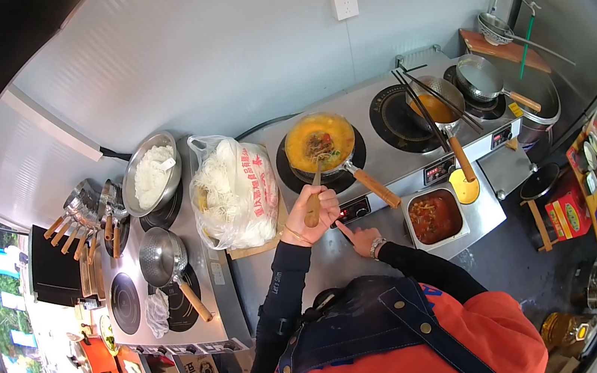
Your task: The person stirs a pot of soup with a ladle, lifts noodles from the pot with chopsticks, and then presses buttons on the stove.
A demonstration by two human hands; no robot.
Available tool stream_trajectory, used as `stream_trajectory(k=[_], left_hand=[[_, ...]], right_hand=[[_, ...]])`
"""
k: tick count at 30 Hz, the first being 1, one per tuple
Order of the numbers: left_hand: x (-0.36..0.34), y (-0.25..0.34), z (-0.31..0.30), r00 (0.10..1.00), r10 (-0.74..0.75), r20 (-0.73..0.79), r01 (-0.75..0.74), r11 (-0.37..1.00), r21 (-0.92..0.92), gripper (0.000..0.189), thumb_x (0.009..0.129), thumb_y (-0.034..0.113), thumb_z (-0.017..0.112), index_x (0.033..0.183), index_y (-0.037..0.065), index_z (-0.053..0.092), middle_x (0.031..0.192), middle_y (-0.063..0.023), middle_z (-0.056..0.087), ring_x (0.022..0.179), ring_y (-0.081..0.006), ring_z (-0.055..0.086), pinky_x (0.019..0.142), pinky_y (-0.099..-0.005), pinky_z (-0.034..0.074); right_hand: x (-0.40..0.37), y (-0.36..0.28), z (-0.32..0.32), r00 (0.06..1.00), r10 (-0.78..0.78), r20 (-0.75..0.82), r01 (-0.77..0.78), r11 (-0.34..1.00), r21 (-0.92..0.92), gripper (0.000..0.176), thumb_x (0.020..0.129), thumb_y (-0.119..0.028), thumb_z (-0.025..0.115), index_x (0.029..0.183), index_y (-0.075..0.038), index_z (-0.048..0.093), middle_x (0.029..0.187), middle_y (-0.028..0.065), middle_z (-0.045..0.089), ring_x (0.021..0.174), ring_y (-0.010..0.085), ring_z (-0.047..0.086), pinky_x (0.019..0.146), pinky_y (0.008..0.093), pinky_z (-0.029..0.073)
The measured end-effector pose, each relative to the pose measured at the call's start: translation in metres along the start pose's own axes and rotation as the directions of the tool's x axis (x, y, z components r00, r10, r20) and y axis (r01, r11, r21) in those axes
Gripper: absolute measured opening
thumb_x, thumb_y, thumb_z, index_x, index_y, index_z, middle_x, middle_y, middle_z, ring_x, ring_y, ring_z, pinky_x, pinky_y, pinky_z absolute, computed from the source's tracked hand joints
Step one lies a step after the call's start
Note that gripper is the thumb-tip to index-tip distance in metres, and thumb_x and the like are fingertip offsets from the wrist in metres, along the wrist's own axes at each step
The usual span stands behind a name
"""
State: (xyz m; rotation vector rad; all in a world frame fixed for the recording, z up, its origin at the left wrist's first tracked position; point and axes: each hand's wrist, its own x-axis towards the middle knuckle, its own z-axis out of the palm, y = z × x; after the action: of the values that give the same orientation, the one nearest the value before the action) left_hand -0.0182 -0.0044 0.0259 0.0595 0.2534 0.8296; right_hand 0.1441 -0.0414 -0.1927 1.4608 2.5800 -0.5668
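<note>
My left hand (313, 213) is closed around a long wooden utensil (312, 218), whose far end dips into a saucepan (347, 156) of orange-yellow soup and is hidden there. Dark minced topping and red bits float mid-soup (298, 140). The pan sits on a black induction hob (285, 167), its wooden handle (377, 189) angled toward me. My right hand (366, 239) holds nothing; its index finger stretches to the control panel (354, 211) below that pan, fingertip right at the panel's edge.
Left of the pan lies a plastic bag of white noodles (247, 186), then a steel bowl of white food (154, 177). To the right stand a pan with chopsticks across it (442, 97), a tray of red sauce (435, 218) and a lidded-looking pan (478, 76). An empty saucepan (159, 256) is at left.
</note>
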Motion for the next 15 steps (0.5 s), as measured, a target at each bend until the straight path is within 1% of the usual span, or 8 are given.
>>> stream_trajectory(k=[9, 11, 12, 13, 14, 15], left_hand=[[0.000, -0.001, 0.002, 0.999, 0.022, -0.035, -0.022, 1.000, 0.013, 0.011, 0.089, 0.013, 0.048, 0.085, 0.003, 0.051, 0.071, 0.0004, 0.043, 0.066, -0.0106, 0.044, 0.070, -0.0264, 0.042], [0.000, 0.000, 0.004, 0.999, -0.006, -0.033, 0.005, 1.000, -0.023, 0.012, 0.089, 0.013, 0.049, 0.081, 0.005, 0.051, 0.070, 0.0003, 0.043, 0.066, -0.0109, 0.044, 0.069, -0.0263, 0.042], [0.002, -0.003, 0.001, 1.000, 0.009, -0.030, -0.009, 1.000, -0.025, 0.012, 0.089, 0.013, 0.049, 0.081, 0.005, 0.051, 0.070, 0.0003, 0.043, 0.066, -0.0109, 0.044, 0.069, -0.0263, 0.042], [0.004, -0.006, -0.004, 0.999, -0.008, 0.035, 0.008, 1.000, 0.020, 0.013, 0.088, 0.015, 0.051, 0.078, 0.007, 0.051, 0.070, 0.0006, 0.042, 0.066, -0.0110, 0.044, 0.068, -0.0260, 0.042], [0.004, -0.004, -0.009, 0.995, 0.008, 0.101, -0.016, 0.997, 0.078, 0.015, 0.088, 0.016, 0.052, 0.076, 0.008, 0.051, 0.069, 0.0009, 0.042, 0.065, -0.0112, 0.044, 0.067, -0.0258, 0.041], [0.007, -0.006, -0.020, 0.998, 0.049, 0.035, -0.053, 0.994, 0.096, 0.019, 0.088, 0.020, 0.055, 0.072, 0.011, 0.049, 0.068, 0.0016, 0.042, 0.064, -0.0114, 0.045, 0.064, -0.0259, 0.041]], right_hand=[[0.002, 0.003, 0.006, 1.000, -0.006, -0.009, 0.006, 1.000, 0.018, 0.080, 0.085, -0.014, 0.045, 0.149, -0.028, -0.001, 0.093, 0.0197, 0.064, 0.070, 0.0322, 0.066, 0.063, 0.0442, 0.052], [0.001, 0.003, 0.007, 0.999, -0.012, -0.050, 0.012, 1.000, 0.014, 0.079, 0.085, -0.014, 0.045, 0.149, -0.028, 0.001, 0.090, 0.0201, 0.064, 0.070, 0.0331, 0.066, 0.063, 0.0462, 0.052], [-0.002, 0.004, 0.008, 0.999, -0.024, -0.049, 0.024, 1.000, 0.005, 0.079, 0.085, -0.014, 0.045, 0.149, -0.028, 0.001, 0.090, 0.0201, 0.064, 0.070, 0.0331, 0.066, 0.063, 0.0462, 0.052], [-0.007, 0.004, 0.007, 0.999, -0.001, -0.043, 0.003, 0.999, 0.042, 0.078, 0.085, -0.014, 0.045, 0.149, -0.028, 0.002, 0.088, 0.0201, 0.065, 0.070, 0.0335, 0.066, 0.063, 0.0474, 0.051], [-0.003, 0.002, 0.003, 0.999, -0.014, -0.045, 0.017, 0.998, 0.066, 0.078, 0.084, -0.015, 0.046, 0.148, -0.028, 0.004, 0.086, 0.0201, 0.065, 0.070, 0.0338, 0.066, 0.063, 0.0485, 0.051], [-0.004, 0.004, 0.008, 0.994, -0.048, -0.099, 0.053, 0.997, 0.056, 0.079, 0.083, -0.017, 0.050, 0.148, -0.027, 0.006, 0.082, 0.0191, 0.065, 0.070, 0.0347, 0.065, 0.060, 0.0498, 0.050]])
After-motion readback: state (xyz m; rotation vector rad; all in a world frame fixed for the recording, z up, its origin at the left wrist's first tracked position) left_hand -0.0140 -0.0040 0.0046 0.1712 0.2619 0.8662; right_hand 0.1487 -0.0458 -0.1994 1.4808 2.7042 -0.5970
